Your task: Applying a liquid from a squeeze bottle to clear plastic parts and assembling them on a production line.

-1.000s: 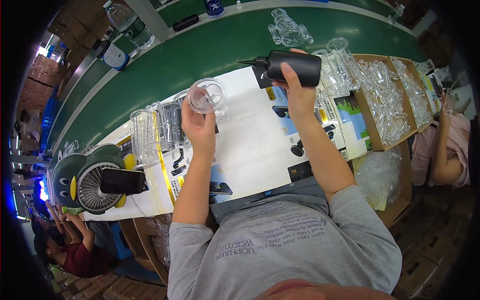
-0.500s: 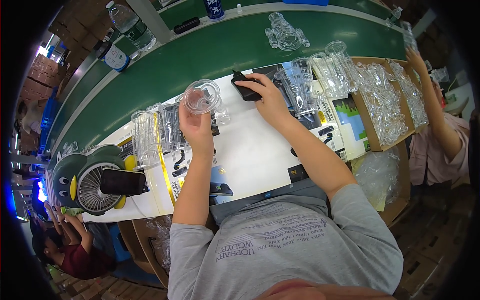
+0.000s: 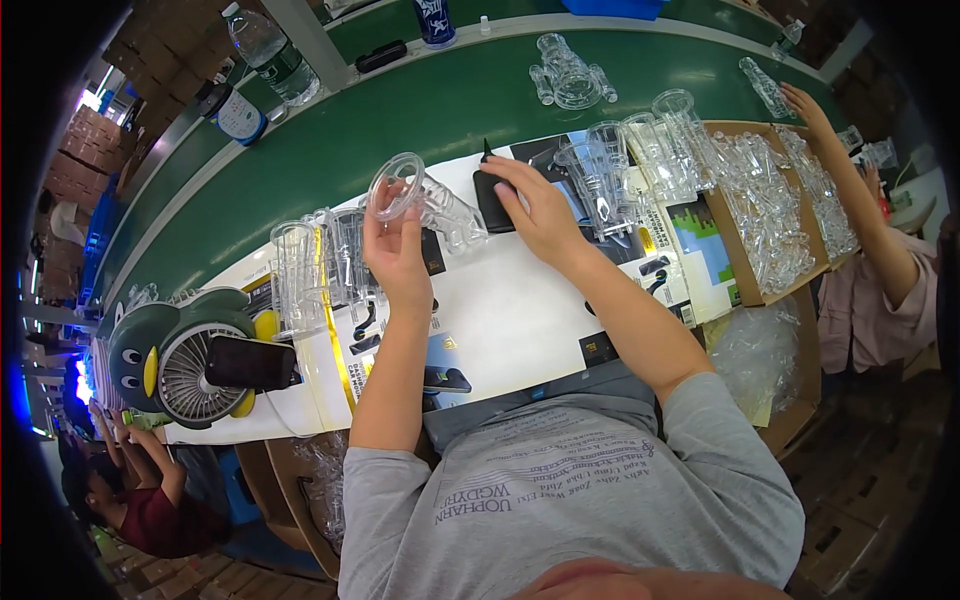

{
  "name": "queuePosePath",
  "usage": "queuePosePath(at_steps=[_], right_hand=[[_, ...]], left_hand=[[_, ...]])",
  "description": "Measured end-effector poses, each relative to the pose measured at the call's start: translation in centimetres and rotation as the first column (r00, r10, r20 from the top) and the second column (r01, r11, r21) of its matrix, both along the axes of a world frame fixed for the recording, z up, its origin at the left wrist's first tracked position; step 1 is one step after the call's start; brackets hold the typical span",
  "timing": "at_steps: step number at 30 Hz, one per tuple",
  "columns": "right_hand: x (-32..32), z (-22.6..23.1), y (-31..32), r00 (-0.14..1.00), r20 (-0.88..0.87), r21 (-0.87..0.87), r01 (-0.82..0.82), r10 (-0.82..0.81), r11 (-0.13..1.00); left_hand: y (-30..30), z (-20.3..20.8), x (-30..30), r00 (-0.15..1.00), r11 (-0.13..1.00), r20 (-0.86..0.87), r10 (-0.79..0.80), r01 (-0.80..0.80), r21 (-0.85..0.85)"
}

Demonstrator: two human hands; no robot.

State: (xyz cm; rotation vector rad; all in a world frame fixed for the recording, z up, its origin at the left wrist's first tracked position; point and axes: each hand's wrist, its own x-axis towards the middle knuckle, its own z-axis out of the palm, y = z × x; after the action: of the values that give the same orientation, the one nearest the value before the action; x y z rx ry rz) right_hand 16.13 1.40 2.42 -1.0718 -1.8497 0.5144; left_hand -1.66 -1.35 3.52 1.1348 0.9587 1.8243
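Note:
My left hand (image 3: 397,255) is closed around a clear plastic tubular part (image 3: 452,215), tilted, its round flanged end facing up and to the left. To its right, a black squeeze bottle (image 3: 490,208) with a thin pointed tip rests on the white work surface. My right hand (image 3: 535,205) is beside this bottle, its fingers stretched out along the upper part and the thumb apart. Whether the fingertips still touch the bottle is hard to tell. Several similar clear parts (image 3: 297,275) stand left of my left hand, and more clear parts (image 3: 597,180) stand right of my right hand.
Cardboard boxes of clear pieces (image 3: 765,215) sit at the right, where a co-worker's arm (image 3: 865,200) reaches over. A penguin-shaped fan (image 3: 190,365) and a phone (image 3: 250,362) are at the left. A water bottle (image 3: 272,55) and another clear assembly (image 3: 572,75) stand farther back.
The black bottle has gone from tilted in my right hand to resting on the surface, with my fingers spreading. My left hand has turned the clear part, so its length now shows.

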Motion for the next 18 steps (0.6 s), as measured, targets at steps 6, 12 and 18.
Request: queuePosePath(at_steps=[6,12,18], right_hand=[[-1.3,1.2,-2.1,0.986,0.066,-0.026,-0.150,0.151,0.988],[-1.6,0.6,-1.4,0.973,-0.175,-0.283,-0.198,0.153,0.938],[0.7,4.6,4.7,0.624,-0.747,-0.514,-0.322,-0.230,0.795]], left_hand=[[-0.4,0.0,0.5,0.988,0.990,0.056,-0.142,0.143,-0.015],[-1.1,0.8,1.3,0.958,0.962,-0.100,-0.270,0.272,0.009],[-1.0,0.5,1.1,0.961,0.976,-0.207,-0.182,0.202,0.079]])
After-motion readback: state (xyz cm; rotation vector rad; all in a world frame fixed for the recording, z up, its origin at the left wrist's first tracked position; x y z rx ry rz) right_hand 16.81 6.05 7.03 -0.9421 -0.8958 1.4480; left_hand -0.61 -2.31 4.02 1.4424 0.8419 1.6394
